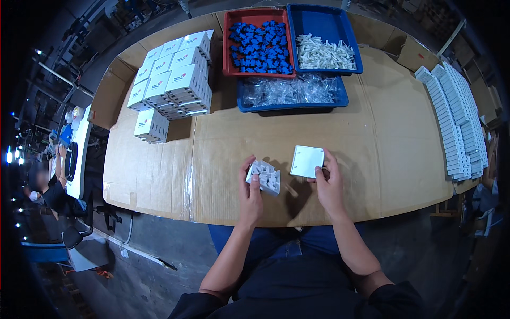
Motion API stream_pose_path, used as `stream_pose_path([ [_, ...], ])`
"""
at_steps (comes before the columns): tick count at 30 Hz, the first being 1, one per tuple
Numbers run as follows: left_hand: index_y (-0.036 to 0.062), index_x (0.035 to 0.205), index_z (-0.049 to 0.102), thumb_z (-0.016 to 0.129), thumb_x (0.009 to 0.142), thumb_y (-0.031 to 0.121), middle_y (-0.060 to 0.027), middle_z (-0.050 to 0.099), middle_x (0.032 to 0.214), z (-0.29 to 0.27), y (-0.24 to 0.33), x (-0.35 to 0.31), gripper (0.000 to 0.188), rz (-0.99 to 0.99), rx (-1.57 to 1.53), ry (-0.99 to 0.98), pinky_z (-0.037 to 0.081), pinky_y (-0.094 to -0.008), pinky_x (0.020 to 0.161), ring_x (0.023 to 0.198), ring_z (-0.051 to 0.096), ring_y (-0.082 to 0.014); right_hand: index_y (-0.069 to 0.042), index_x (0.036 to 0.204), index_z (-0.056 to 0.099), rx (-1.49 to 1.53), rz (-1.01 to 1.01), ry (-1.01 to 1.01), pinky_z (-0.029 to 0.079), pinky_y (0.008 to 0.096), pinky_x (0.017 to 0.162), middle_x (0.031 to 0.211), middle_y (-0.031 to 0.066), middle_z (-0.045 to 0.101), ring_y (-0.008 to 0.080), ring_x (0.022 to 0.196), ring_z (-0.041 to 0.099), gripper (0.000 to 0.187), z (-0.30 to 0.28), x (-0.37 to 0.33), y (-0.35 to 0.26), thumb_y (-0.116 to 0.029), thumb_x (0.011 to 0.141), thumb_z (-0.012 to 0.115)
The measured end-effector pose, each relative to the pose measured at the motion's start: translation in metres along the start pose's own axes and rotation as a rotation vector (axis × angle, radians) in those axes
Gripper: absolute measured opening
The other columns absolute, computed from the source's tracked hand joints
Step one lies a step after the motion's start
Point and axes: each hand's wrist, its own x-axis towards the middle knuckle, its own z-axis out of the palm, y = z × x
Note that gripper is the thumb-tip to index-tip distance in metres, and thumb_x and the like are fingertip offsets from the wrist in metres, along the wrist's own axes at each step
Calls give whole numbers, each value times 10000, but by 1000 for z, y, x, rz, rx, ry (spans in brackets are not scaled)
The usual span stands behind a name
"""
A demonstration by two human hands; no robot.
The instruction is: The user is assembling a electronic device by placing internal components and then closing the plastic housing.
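Near the front middle of the cardboard-covered table, my left hand (252, 194) is closed round a white plastic housing (265, 177), with its moulded inner side facing up. To the right, my right hand (328, 183) grips a flat square white cover plate (307, 161) by its right edge, thumb on the face and fingers behind. The plate shows its plain side with small marks near its corners. Both pieces are held above the table, apart from each other.
Stacked white boxes (175, 80) stand at the back left. Behind my hands are a red tray (227, 50) of blue plastic parts, a blue tray (321, 17) of white pieces and a blue tray (293, 109) of clear bags. Rows of white housings (457, 122) line the right. Another person (58, 194) sits far left.
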Motion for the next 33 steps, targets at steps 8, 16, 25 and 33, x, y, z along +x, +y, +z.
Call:
stream_pose_path([
  [8, 82, 1304, 647, 717, 922, 155, -138, 526, 1478, -36, 19, -7, 395, 386, 1017, -135, 368, -492, 1175, 1425, 439, -380, -48, 1258, 701, -824, -141, -144, 549, 380, 732, 1131, 123, 677, 233, 864, 691, 341, -35, -38, -18, -168, 940, 727],
  [16, 152, 1399, 591, 732, 919, 262, -117, 502, 1505, -35, 23, -16, 512, 403, 1174, -413, 254, -533, 1235, 1503, 365, -350, -144, 1247, 730, -1001, -589, -315, 337, 585, 1149, 1463, 65, 557, 287, 1414, 460, 326, -23, -23, -11, -236, 937, 692],
  [25, 156, 1421, 578, 736, 930, 285, -156, 453, 1516, -23, 28, -33, 531, 331, 1171, -416, 259, -560, 1230, 1511, 325, -404, -189, 1290, 722, -1106, -503, -218, 362, 475, 1005, 1320, 83, 590, 285, 1179, 531, 380, -17, -36, -22, -332, 939, 696],
  [33, 156, 1438, 562, 742, 928, 270, -155, 434, 1536, -16, 27, -41, 553, 235, 1113, -417, 217, -592, 1245, 1535, 284, -404, -193, 1365, 675, -1145, -416, -215, 357, 475, 994, 1354, 124, 558, 315, 1177, 510, 451, -28, -45, -24, -340, 939, 696],
])
